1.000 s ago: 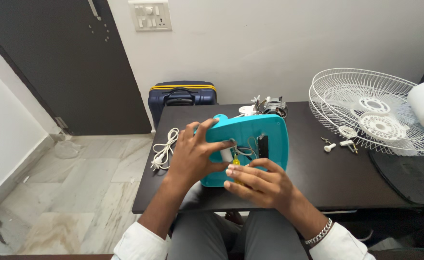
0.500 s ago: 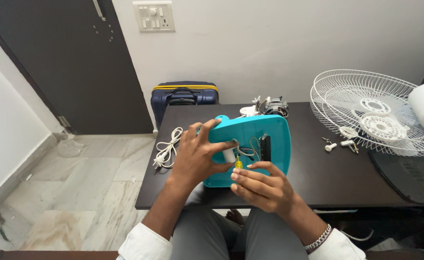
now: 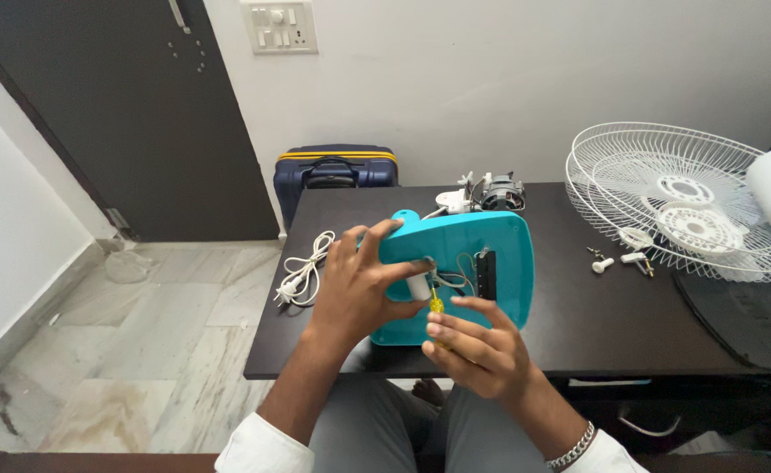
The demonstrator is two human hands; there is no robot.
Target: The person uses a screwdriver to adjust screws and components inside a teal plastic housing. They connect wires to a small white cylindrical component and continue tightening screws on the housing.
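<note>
A turquoise plastic fan base (image 3: 499, 254) stands tilted on its edge on the dark table (image 3: 604, 324), its open underside toward me, showing wires, a white cylinder and a black block. My left hand (image 3: 359, 285) grips its left side, fingers spread over the shell and thumb by the white cylinder. My right hand (image 3: 473, 346) holds a small yellow-handled screwdriver (image 3: 436, 305), its tip pointing up into the base's inside near the cylinder.
A white wire fan grille (image 3: 666, 206) lies at the right with loose screws (image 3: 618, 260) beside it. A fan motor (image 3: 491, 191) sits at the table's back edge, a white power cord (image 3: 302, 276) hangs off the left. A dark blue suitcase (image 3: 337, 173) stands behind.
Both hands stay on the turquoise base. The right hand's fingers have shifted slightly on the screwdriver, and the view has moved a little.
</note>
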